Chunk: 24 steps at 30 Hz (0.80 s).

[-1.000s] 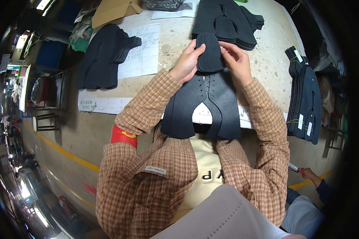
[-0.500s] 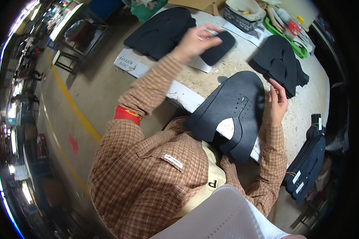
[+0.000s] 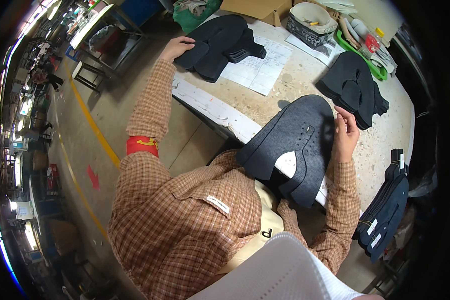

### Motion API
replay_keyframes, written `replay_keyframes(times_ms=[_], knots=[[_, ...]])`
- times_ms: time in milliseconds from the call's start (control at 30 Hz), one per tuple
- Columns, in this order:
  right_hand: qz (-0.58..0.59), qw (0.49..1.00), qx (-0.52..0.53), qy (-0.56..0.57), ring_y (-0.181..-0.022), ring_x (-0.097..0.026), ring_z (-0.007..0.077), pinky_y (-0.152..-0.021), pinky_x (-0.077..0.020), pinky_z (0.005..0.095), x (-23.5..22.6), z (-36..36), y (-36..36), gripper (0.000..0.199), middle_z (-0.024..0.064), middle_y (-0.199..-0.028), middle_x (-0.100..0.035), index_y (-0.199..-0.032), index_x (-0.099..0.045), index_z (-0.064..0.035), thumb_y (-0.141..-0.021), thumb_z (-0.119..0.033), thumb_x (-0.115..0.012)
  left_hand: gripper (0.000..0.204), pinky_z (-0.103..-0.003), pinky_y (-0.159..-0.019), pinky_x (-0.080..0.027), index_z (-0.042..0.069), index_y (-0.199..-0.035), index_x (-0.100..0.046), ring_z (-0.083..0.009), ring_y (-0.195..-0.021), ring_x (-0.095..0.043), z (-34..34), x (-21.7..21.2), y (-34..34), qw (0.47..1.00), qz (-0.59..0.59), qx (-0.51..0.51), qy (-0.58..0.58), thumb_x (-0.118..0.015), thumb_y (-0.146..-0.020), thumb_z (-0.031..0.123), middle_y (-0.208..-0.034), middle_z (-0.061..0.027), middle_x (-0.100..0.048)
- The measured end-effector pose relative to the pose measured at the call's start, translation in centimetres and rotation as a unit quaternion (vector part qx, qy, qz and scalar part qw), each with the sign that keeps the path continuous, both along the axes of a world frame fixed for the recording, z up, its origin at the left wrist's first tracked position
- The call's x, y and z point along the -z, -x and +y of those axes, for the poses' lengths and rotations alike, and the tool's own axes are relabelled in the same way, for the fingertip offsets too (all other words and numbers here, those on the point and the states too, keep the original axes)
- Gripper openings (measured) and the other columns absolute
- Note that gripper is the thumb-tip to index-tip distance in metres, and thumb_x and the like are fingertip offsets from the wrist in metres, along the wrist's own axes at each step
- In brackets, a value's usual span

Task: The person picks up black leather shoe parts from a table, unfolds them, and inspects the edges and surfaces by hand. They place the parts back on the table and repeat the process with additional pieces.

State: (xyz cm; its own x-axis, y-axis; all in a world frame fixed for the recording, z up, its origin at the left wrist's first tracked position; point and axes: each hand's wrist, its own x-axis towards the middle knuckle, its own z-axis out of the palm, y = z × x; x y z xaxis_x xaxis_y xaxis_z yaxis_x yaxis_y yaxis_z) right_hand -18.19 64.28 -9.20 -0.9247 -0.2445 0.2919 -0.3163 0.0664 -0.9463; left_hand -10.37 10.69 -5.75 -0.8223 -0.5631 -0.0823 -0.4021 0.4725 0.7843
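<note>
At the far left of the table, my left hand (image 3: 179,48) has its fingers closed on the edge of a small rounded black piece (image 3: 196,53). That piece lies against a stack of black shoe-upper pieces (image 3: 220,31). In front of me a black leather shoe upper (image 3: 310,112), with punched holes and a wide opening, reaches over the table's near edge. Beside the upper's right edge is my right hand (image 3: 347,134). Its fingers are loosely bent and apart, the tips close to the leather, and nothing shows in its grasp.
A second stack of black pieces (image 3: 347,82) lies at the back right. Behind it are a green tray (image 3: 380,74) of odds and ends and a round container (image 3: 312,22). A written paper sheet (image 3: 265,65) lies mid-table. Banded black bundles (image 3: 387,200) are at the right edge.
My left hand has swung left from above the middle sheet to the left stack. The small rounded piece no longer lies on that sheet. My right hand has barely moved.
</note>
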Motion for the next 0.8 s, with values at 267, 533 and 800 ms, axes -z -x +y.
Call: replay_keyframes(times_ms=[267,533,800], knots=[[0.028,1.0,0.0,-0.007,-0.065,-0.039,0.0005,-0.056,-0.0306,0.0148,0.4,0.0,0.4,0.019,-0.0058,-0.081,-0.051,-0.107,-0.064,0.0,-0.091,-0.004,-0.054,0.028,-0.033,-0.074,-0.052,0.013,-0.092,-0.072,-0.0236,-0.079,-0.067,0.2,1.8,0.5,0.964,0.023,-0.017,0.266,-0.076,-0.069,0.028,-0.084,-0.0092,-0.07],[0.106,0.985,0.042,-0.132,-0.078,-0.057,0.0129,-0.073,-0.0461,0.0255,0.3,0.9,1.3,0.019,0.0055,-0.087,-0.061,-0.101,-0.068,-0.0077,-0.083,-0.007,-0.061,0.02,-0.037,-0.075,-0.051,0.014,-0.085,-0.07,-0.0254,-0.082,-0.064,5.4,-0.7,0.7,0.862,0.144,0.017,0.486,-0.071,-0.077,0.032,-0.085,-0.0094,-0.064],[0.067,0.941,0.034,-0.331,-0.069,-0.06,0.0172,-0.067,-0.0499,0.0287,1.2,1.6,2.3,0.035,0.0068,-0.081,-0.062,-0.106,-0.067,-0.0079,-0.074,-0.021,-0.073,0.02,-0.024,-0.072,-0.051,0.008,-0.096,-0.07,-0.0116,-0.079,-0.066,20.9,-2.9,5.5,0.901,0.288,0.238,0.219,-0.067,-0.085,0.025,-0.087,-0.0029,-0.07]])
